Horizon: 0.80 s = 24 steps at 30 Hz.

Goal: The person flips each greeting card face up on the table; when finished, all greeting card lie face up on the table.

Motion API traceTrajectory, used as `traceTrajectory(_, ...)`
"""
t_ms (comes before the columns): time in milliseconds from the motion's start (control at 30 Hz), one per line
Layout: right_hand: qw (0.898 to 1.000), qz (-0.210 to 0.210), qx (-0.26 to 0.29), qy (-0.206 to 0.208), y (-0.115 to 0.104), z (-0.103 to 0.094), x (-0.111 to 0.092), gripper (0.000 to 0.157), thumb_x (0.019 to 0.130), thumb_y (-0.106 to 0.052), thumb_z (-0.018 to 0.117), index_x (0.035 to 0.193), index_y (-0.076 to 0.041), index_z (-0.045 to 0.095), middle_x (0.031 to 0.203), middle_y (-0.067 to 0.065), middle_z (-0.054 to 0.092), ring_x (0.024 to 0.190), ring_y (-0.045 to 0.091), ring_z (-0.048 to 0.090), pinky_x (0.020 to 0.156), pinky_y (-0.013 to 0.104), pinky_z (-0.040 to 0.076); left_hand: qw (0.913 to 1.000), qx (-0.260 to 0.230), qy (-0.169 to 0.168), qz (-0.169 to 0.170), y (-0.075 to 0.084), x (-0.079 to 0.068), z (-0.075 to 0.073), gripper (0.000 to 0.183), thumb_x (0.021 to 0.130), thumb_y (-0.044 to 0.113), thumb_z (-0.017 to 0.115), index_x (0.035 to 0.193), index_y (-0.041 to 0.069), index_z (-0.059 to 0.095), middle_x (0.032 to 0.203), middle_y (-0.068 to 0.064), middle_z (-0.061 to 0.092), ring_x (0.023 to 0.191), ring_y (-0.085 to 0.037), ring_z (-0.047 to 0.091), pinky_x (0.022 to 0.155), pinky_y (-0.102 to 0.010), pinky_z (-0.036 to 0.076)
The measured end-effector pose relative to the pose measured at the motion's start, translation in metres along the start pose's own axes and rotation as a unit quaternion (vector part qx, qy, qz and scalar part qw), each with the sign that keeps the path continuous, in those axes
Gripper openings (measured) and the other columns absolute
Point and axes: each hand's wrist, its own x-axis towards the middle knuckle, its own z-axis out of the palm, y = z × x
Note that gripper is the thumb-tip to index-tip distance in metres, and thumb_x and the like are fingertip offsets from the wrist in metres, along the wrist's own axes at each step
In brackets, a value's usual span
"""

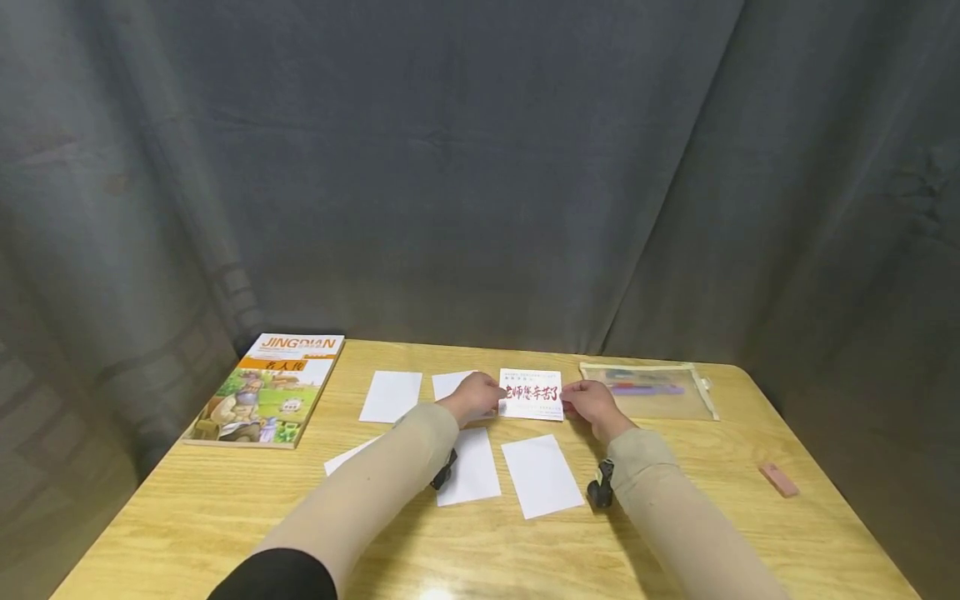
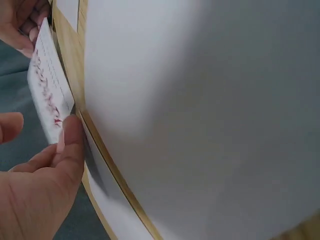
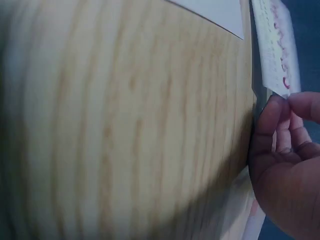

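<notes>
A white card (image 1: 531,382) with red Chinese characters is held near the back of the table. My right hand (image 1: 596,407) pinches its right edge; in the right wrist view the thumb (image 3: 306,106) and forefinger meet at the card's corner (image 3: 280,75). At the opposite edge is my left hand (image 1: 472,396). There the left forefinger (image 2: 73,135) touches the card's end (image 2: 50,95), while the left thumb (image 2: 10,126) stands apart from it. Blank white cards (image 1: 542,475) lie around and below the hands, some partly hidden by the left arm.
An illustrated book (image 1: 262,392) lies at the table's left. Behind the right hand is a clear zip pouch (image 1: 660,404) with pens inside. A pink eraser (image 1: 780,480) sits near the right edge. A dark curtain (image 1: 480,183) hangs behind the wooden table (image 1: 480,550).
</notes>
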Motion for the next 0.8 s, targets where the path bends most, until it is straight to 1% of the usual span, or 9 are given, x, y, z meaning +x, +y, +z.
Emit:
traceTrajectory(100,0.999,-0.012,-0.03,-0.002,0.0,-0.001,0.0,0.021,0.101,-0.001,0.057,0.114,0.015,0.063,0.091,0.015,0.068,0.077,0.015,0.065,0.07,0.028,0.058,0.9998,0.006,-0.018,-0.005,0.004,-0.002,0.001,0.023,0.104,0.014,0.058,0.089,-0.004,0.062,0.078,-0.008,0.058,0.065,-0.015,0.048,0.062,-0.027,0.045)
traceTrajectory(233,0.998,-0.017,-0.06,-0.006,-0.003,-0.002,0.001,0.024,0.101,-0.001,0.056,0.116,0.017,0.064,0.093,0.017,0.069,0.079,0.016,0.066,0.074,0.03,0.059,0.999,0.036,-0.027,0.004,0.01,-0.005,0.002,0.03,0.103,0.017,0.059,0.116,-0.011,0.064,0.116,-0.02,0.066,0.098,-0.027,0.065,0.091,-0.041,0.054)
traceTrajectory(333,0.996,-0.021,-0.091,-0.01,-0.004,-0.003,0.003,0.025,0.101,-0.002,0.055,0.115,0.016,0.065,0.093,0.014,0.068,0.079,0.016,0.065,0.073,0.029,0.059,0.9976,0.064,-0.026,0.013,0.012,-0.007,0.004,0.043,0.102,0.018,0.062,0.133,-0.012,0.059,0.143,-0.024,0.055,0.128,-0.036,0.055,0.108,-0.049,0.046)
traceTrajectory(433,0.983,-0.059,-0.175,-0.007,-0.006,-0.004,0.003,0.024,0.099,-0.003,0.054,0.108,0.014,0.069,0.088,0.013,0.068,0.077,0.019,0.063,0.07,0.03,0.056,0.9967,0.072,-0.034,0.013,0.015,-0.008,0.009,0.021,0.101,0.017,0.062,0.095,-0.003,0.064,0.131,-0.021,0.061,0.105,-0.026,0.06,0.095,-0.041,0.05)
traceTrajectory(500,0.967,-0.089,-0.239,0.0,-0.007,-0.004,0.004,0.023,0.096,-0.004,0.055,0.102,0.01,0.072,0.085,0.011,0.069,0.077,0.022,0.062,0.07,0.032,0.054,0.996,0.079,-0.038,0.014,0.017,-0.008,0.012,0.03,0.1,0.016,0.062,0.075,0.008,0.05,0.115,-0.016,0.063,0.084,-0.019,0.053,0.082,-0.037,0.048)
traceTrajectory(567,0.952,-0.115,-0.283,0.003,-0.009,-0.004,0.004,0.022,0.094,-0.005,0.054,0.098,0.008,0.072,0.082,0.01,0.068,0.078,0.025,0.062,0.071,0.035,0.052,0.9954,0.085,-0.041,0.015,0.019,-0.009,0.014,0.04,0.1,0.016,0.061,0.067,0.014,0.039,0.103,-0.015,0.064,0.072,-0.017,0.044,0.075,-0.035,0.044)
traceTrajectory(633,0.946,-0.126,-0.3,0.002,-0.01,-0.004,0.004,0.021,0.093,-0.005,0.055,0.095,0.007,0.072,0.079,0.008,0.067,0.078,0.026,0.061,0.072,0.036,0.052,0.9948,0.092,-0.042,0.014,0.02,-0.01,0.014,0.04,0.1,0.016,0.061,0.067,0.013,0.04,0.103,-0.013,0.064,0.073,-0.017,0.045,0.076,-0.035,0.046)
traceTrajectory(733,0.944,-0.127,-0.305,0.006,-0.015,-0.003,0.001,0.018,0.093,-0.006,0.056,0.089,0.005,0.07,0.071,0.007,0.063,0.072,0.025,0.059,0.067,0.034,0.049,0.9944,0.098,-0.038,0.013,0.019,-0.013,0.009,0.023,0.102,0.019,0.06,0.09,0.0,0.064,0.124,-0.019,0.065,0.097,-0.025,0.061,0.093,-0.039,0.051)
traceTrajectory(800,0.946,-0.125,-0.301,0.014,-0.02,-0.001,-0.002,0.019,0.094,-0.008,0.055,0.089,0.004,0.07,0.071,0.006,0.062,0.07,0.023,0.057,0.065,0.033,0.048,0.994,0.103,-0.031,0.019,0.019,-0.015,0.002,0.033,0.103,0.02,0.058,0.12,-0.008,0.064,0.139,-0.022,0.059,0.121,-0.034,0.059,0.105,-0.045,0.048)
